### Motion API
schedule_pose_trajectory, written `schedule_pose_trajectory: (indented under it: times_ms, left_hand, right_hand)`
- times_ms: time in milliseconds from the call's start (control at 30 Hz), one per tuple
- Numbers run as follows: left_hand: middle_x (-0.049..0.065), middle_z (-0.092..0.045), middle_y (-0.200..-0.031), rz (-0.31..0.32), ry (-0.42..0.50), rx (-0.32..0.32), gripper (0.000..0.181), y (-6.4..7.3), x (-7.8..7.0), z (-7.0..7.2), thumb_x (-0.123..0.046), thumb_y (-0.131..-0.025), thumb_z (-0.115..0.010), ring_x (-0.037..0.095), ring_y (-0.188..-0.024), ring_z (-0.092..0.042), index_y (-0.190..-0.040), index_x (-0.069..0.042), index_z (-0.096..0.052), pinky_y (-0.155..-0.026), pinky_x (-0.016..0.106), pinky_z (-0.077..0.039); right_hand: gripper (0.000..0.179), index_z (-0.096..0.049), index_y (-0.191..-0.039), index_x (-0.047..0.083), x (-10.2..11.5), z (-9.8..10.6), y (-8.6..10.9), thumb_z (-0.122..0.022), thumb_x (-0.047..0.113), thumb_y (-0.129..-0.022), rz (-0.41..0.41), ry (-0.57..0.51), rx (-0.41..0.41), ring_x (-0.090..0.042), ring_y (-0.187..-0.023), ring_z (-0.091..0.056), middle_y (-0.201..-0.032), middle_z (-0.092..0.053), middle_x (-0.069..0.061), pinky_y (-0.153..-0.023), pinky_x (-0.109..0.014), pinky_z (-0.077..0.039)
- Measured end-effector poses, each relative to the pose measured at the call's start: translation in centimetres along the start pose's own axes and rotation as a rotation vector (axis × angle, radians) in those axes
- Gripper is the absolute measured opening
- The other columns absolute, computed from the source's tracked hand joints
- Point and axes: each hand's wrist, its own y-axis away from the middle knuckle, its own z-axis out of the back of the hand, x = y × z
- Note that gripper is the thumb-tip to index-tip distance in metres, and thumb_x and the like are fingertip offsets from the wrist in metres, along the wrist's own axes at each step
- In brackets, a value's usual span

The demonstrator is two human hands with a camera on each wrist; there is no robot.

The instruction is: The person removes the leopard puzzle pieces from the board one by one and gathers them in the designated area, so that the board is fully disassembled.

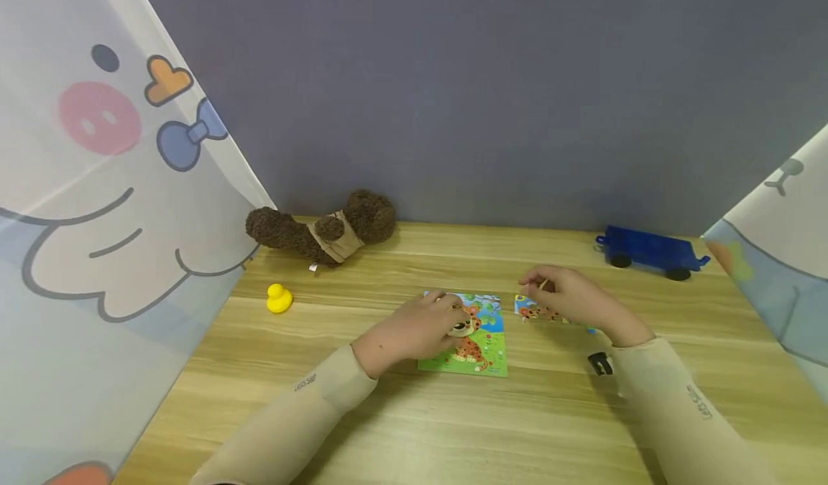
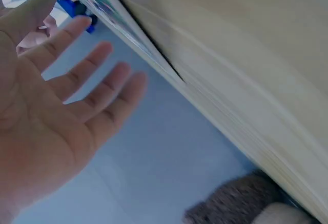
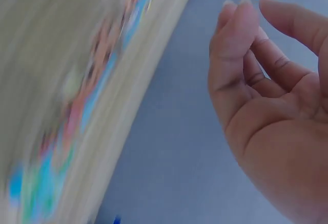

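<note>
My left hand (image 1: 427, 323) is over a square picture board (image 1: 486, 356) showing a spotted orange cub on green grass. In the left wrist view the fingers of this hand (image 2: 54, 106) are spread and hold nothing, apart from the board seen edge-on. To the right, my right hand (image 1: 576, 302) hovers above a row of small printed picture pieces (image 1: 527, 311), partly covering them. The right wrist view shows that hand (image 3: 277, 96) with loosely bent fingers and a gap between thumb and forefinger, nothing in it. The colourful pieces (image 3: 97, 70) are blurred there.
A brown teddy bear (image 1: 291, 232) lies at the back left, with a yellow rubber duck (image 1: 279, 299) in front of it. At the back right stands a blue toy wagon (image 1: 650, 249). A small black object (image 1: 600, 363) is beside my right sleeve. A grey panel (image 1: 453, 97) rises behind the table.
</note>
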Motion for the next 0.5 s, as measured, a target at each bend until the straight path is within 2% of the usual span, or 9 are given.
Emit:
schedule_pose_trajectory:
  times_ms: [100,200,300,500]
  left_hand:
    - [0.005,-0.037,-0.174,0.073,0.092,0.043,0.063,0.8,1.0,0.1,-0.050,-0.106,-0.064,0.037,-0.162,-0.033,-0.161,-0.023,-0.049,-0.126,0.061,-0.043]
    - [0.008,-0.022,-0.180,0.153,0.163,0.092,0.080,1.6,1.8,0.2,-0.055,-0.104,-0.064,0.044,-0.167,-0.019,-0.168,-0.017,-0.036,-0.129,0.068,-0.032]
    - [0.009,-0.016,-0.182,0.208,0.176,0.122,0.091,2.2,2.3,0.3,-0.059,-0.102,-0.064,0.046,-0.167,-0.015,-0.170,-0.011,-0.029,-0.130,0.070,-0.029]
    - [0.013,-0.012,-0.182,0.253,0.153,0.155,0.104,2.7,2.8,0.2,-0.067,-0.099,-0.063,0.047,-0.167,-0.013,-0.172,-0.007,-0.021,-0.129,0.071,-0.029]
  right_hand:
    - [0.035,-0.064,-0.138,0.002,1.5,-1.8,-1.0,-0.061,0.021,-0.109,0.047,-0.052,0.049,-0.023,-0.075,-0.065,-0.113,-0.071,-0.015,-0.060,-0.033,-0.058]
    - [0.037,-0.063,-0.140,0.000,3.0,-3.6,-2.2,-0.065,0.017,-0.107,0.099,-0.080,0.098,-0.021,-0.075,-0.066,-0.112,-0.070,-0.012,-0.061,-0.032,-0.059]
    - [0.042,-0.062,-0.142,0.000,4.3,-5.3,-3.4,-0.069,0.017,-0.105,0.139,-0.085,0.139,-0.017,-0.077,-0.065,-0.116,-0.069,-0.010,-0.062,-0.029,-0.058]
    - [0.049,-0.059,-0.145,0.001,6.0,-7.6,-4.9,-0.075,0.017,-0.101,0.179,-0.072,0.177,-0.015,-0.087,-0.065,-0.125,-0.067,-0.015,-0.065,-0.027,-0.057]
